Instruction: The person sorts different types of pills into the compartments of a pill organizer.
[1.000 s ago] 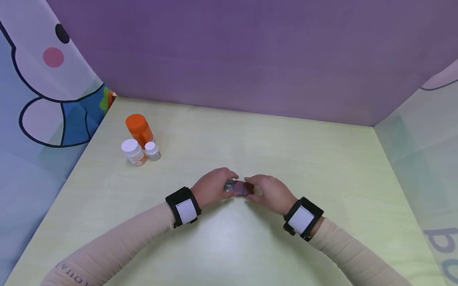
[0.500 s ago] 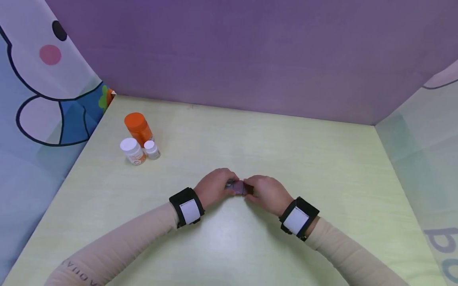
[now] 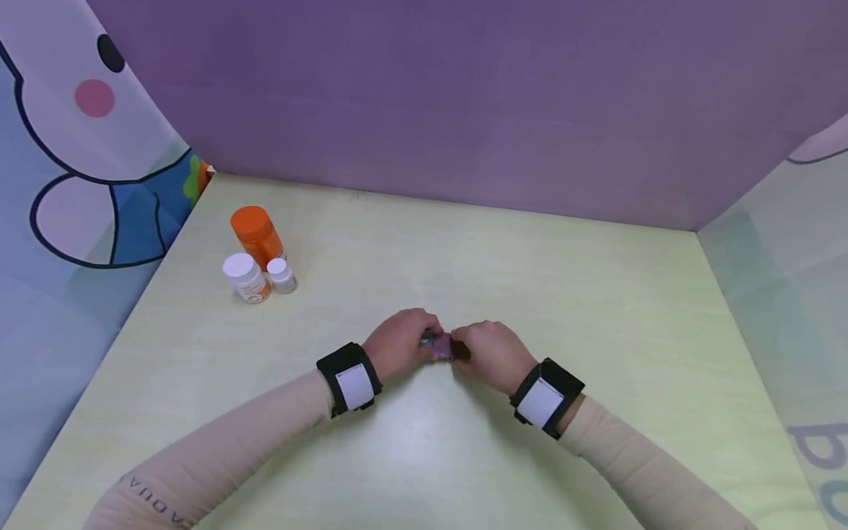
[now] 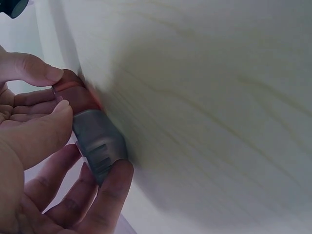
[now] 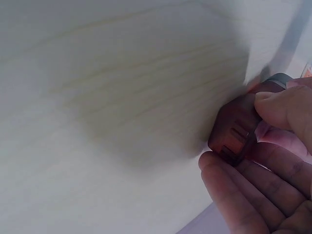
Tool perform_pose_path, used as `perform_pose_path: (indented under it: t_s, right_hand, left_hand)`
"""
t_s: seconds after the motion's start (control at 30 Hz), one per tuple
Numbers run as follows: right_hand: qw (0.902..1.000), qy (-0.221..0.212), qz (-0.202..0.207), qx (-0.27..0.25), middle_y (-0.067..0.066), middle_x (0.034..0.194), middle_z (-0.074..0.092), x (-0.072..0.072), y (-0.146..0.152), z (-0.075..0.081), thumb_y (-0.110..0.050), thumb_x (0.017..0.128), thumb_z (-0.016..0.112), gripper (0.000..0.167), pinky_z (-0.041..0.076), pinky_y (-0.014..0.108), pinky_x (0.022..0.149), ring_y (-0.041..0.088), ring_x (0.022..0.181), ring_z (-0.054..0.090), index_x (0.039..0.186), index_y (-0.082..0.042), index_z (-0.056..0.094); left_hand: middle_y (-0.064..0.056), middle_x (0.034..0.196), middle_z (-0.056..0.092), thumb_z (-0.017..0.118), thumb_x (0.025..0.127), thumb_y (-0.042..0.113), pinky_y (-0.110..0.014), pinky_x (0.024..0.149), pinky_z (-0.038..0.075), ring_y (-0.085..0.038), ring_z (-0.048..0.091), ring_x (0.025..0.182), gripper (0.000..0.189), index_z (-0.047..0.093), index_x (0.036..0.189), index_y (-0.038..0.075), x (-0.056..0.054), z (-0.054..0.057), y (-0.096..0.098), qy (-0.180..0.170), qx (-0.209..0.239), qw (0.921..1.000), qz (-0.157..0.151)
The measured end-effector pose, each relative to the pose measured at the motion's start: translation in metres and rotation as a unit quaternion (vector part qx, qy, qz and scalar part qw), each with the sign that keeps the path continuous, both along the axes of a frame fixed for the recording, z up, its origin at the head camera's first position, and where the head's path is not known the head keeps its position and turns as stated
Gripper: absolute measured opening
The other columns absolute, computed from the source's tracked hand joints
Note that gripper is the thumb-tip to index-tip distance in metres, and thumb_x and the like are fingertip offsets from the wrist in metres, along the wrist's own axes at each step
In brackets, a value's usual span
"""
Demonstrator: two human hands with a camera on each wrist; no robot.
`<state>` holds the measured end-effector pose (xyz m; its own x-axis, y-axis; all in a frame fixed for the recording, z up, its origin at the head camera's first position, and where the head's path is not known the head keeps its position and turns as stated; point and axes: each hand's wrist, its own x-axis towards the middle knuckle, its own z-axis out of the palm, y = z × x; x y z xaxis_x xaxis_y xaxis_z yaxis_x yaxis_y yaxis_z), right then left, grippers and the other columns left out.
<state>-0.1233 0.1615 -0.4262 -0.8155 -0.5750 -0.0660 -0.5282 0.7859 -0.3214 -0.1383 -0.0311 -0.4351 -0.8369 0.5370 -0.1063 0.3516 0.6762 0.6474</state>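
Both hands hold a small plastic pill box point(image 3: 442, 347) just over the middle of the table. Its near-left end is translucent grey with ribs point(image 4: 100, 156); the opposite end point(image 5: 234, 134) is dark red, and a purple part lies between them. My left hand point(image 3: 400, 343) grips the grey end, thumb on one long side and a fingertip at the tip. On the red end, the right hand point(image 3: 495, 356) pinches with its thumb, the other fingers curving below and beside it. Fingers hide parts of the box, and whether a lid is raised cannot be told.
At the back left of the table point(image 3: 563, 294) stand an orange bottle point(image 3: 257, 237), a white bottle point(image 3: 246, 280) with an orange-marked label, and a smaller white bottle point(image 3: 282, 277), close together. A purple panel point(image 3: 464, 103) rises behind, with printed cloth point(image 3: 86, 206) on the left.
My right wrist has shifted slightly left and its fingers have drawn in on the red end. The left hand covers more of the grey end. The bottles stay put.
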Motion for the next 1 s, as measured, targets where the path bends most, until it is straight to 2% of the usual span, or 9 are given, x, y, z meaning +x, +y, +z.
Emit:
perform_pose_path:
  t_s: [0.17,0.4,1.0]
  right_hand:
    - [1.0000,0.003,0.006,0.003,-0.003,0.073,0.063,-0.0022,-0.0006,0.0011,-0.007,0.081,0.086,0.016,0.050,0.027,0.063,0.011,0.065,0.054,0.084,-0.009,0.070]
    - [0.9998,-0.003,0.020,0.009,-0.005,0.067,0.053,-0.0043,0.0000,0.0032,-0.004,0.081,0.085,0.021,0.041,0.024,0.057,0.011,0.061,0.049,0.078,-0.010,0.065]
    - [0.9991,-0.005,0.039,0.017,-0.006,0.065,0.052,-0.0083,-0.0007,0.0050,0.000,0.078,0.082,0.023,0.041,0.024,0.056,0.011,0.060,0.048,0.074,-0.010,0.062]
  left_hand:
    - [-0.006,0.102,0.072,0.085,0.085,0.008,-0.036,0.088,0.053,-0.020,0.063,0.095,0.023,0.076,0.106,0.005,-0.0007,0.0017,0.0009,-0.003,0.002,1.0000,0.003]
    - [-0.005,0.099,0.071,0.085,0.085,0.008,-0.036,0.088,0.053,-0.020,0.062,0.094,0.019,0.076,0.102,0.007,-0.0011,0.0015,0.0027,-0.007,0.005,0.9999,0.006]
    - [-0.003,0.096,0.070,0.085,0.085,0.007,-0.036,0.087,0.052,-0.019,0.060,0.092,0.018,0.075,0.101,0.008,-0.0018,0.0009,0.0044,-0.013,-0.002,0.9999,0.011]
